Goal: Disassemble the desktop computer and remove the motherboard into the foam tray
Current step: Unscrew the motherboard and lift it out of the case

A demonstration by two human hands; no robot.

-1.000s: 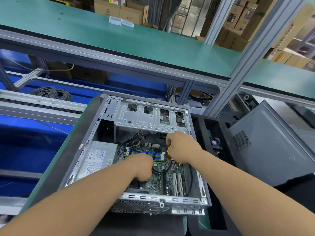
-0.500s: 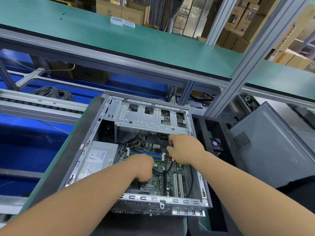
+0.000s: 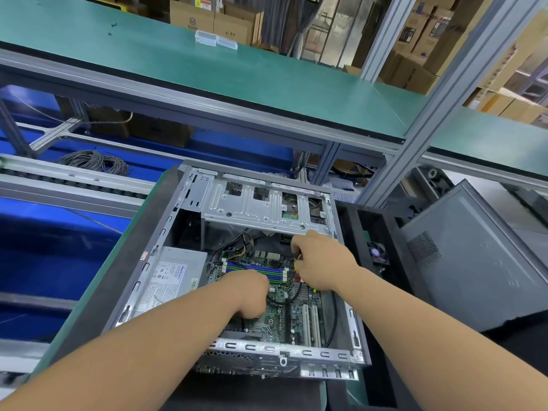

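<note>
The open desktop case (image 3: 267,350) lies on its side on the green bench. Inside it I see the green motherboard (image 3: 296,318) with its blue and green memory slots (image 3: 255,268). My left hand (image 3: 249,292) is curled knuckles-up on the middle of the board, its fingers hidden beneath it. My right hand (image 3: 323,262) is at the board's far right corner, under the metal drive cage (image 3: 252,209). Its fingertips pinch a small yellow part (image 3: 299,257), apparently a cable plug. A black cable (image 3: 281,302) loops between the hands.
A grey power supply (image 3: 172,274) fills the case's left side. A black compartmented tray (image 3: 370,226) with a small fan stands right of the case, with a grey case panel (image 3: 474,262) beyond it. An aluminium post (image 3: 415,137) and a green upper shelf (image 3: 237,69) rise behind. A cable coil (image 3: 95,161) lies far left.
My right hand has shifted slightly to the right at the board's far corner. My left hand has stayed in place on the board.
</note>
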